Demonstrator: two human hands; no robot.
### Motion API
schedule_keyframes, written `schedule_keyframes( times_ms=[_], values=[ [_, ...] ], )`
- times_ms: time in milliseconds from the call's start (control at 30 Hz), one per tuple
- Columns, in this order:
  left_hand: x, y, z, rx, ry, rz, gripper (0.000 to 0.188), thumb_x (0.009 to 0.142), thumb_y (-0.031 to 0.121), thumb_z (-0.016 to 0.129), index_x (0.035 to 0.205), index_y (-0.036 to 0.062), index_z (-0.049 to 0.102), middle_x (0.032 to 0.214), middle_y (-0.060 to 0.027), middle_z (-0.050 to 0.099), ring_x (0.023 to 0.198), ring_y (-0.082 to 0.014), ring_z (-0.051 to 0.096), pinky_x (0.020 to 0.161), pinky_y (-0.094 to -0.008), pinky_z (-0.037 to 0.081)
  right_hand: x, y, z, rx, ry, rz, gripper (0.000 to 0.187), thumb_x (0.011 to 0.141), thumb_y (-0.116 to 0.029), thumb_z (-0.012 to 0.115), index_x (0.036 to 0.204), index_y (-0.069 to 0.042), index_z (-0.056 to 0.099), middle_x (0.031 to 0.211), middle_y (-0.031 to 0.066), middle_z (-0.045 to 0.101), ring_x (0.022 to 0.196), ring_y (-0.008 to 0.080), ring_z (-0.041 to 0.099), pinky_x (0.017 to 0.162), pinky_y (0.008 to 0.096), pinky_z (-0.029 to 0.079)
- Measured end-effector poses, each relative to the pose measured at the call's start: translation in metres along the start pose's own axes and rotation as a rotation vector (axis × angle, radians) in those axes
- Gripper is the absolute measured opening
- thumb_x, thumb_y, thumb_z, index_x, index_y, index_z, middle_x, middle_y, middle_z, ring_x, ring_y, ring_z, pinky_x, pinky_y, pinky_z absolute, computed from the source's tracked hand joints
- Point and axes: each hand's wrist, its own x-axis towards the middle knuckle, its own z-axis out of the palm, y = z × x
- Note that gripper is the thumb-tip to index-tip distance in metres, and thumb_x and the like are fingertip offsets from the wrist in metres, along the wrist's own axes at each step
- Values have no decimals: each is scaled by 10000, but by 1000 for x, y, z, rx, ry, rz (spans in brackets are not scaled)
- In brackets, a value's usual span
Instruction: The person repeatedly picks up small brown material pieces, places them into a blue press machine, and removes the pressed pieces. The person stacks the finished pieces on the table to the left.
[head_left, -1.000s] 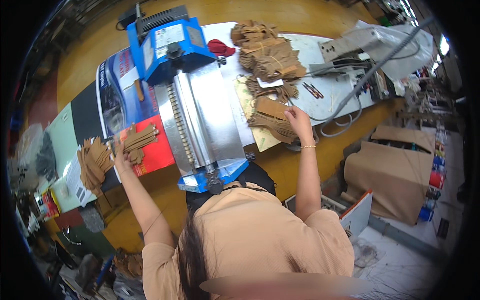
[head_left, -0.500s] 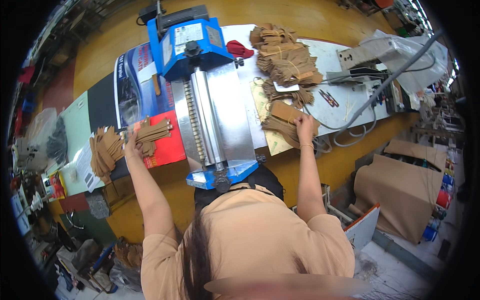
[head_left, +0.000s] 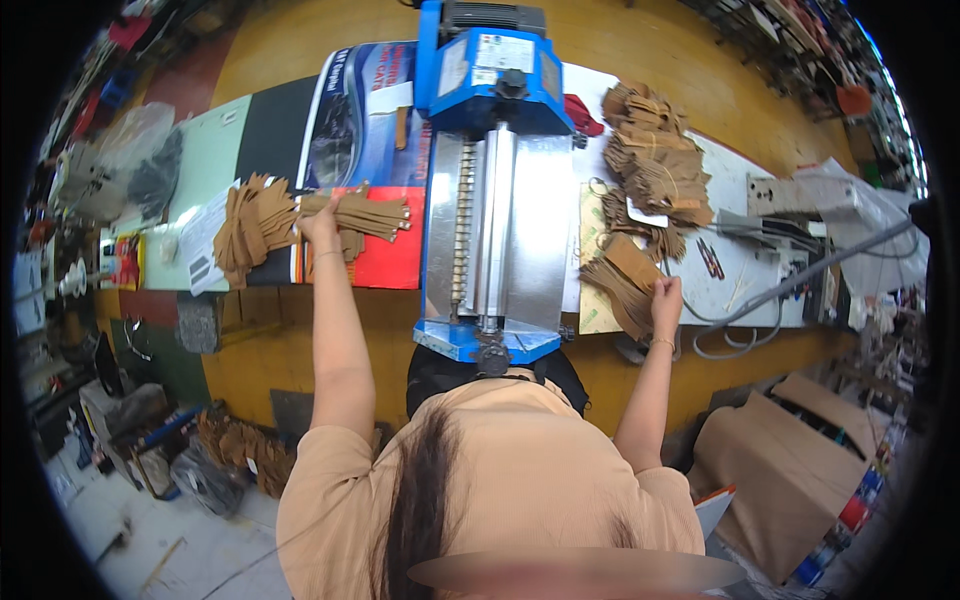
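My left hand point(head_left: 320, 222) is closed around the end of a fanned stack of brown leather-looking strips point(head_left: 372, 214). That stack lies over a red sheet, beside a second brown pile point(head_left: 252, 225). At the right, my right hand point(head_left: 667, 300) has its fingers pinched at the edge of a flat brown piece point(head_left: 634, 264) on top of a fanned bundle point(head_left: 612, 292); the fingertips are partly hidden. Between my hands stands a blue roller machine point(head_left: 497, 85) with a long shiny steel roller point(head_left: 495, 215) and a ridged bar beside it. Neither hand touches the machine.
Bundled brown pieces point(head_left: 655, 160) are heaped beyond my right hand. A red cloth point(head_left: 583, 115) lies beside the machine. Small scissors-like tools point(head_left: 710, 258) and a thick grey cable point(head_left: 800, 280) are on the table's right. Brown sheeting point(head_left: 775, 470) covers something below.
The whole view has swung, so the table and machine sit further right in the picture. My right hand has shifted to the flat piece's outer edge. My left hand stays at the strips.
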Motion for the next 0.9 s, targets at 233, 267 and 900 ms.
schedule_keyframes(
  times_ms=[233,267,900],
  values=[
    [-44,25,29,-250,25,-83,459,753,-73,759,1142,-26,521,1049,-103,623,887,-209,642,814,-336,539,4,-11,-14,183,-32,-6,106,885,-84,628,876,-4,560,775,85,660,696,153,610,680,289,489],
    [-47,27,29,-304,-10,-109,432,771,-79,739,1139,-21,523,1049,-99,623,897,-205,639,822,-338,535,4,-14,-15,235,-34,17,100,884,-83,628,884,-4,567,770,75,658,697,139,608,680,281,488],
    [-166,196,49,-256,-782,35,571,848,230,742,1250,-51,450,1193,-257,595,974,-332,676,890,-423,570,-22,-284,-24,1206,-675,-185,230,840,75,630,945,-42,462,1071,171,628,1073,263,643,721,302,595]
  ],
)
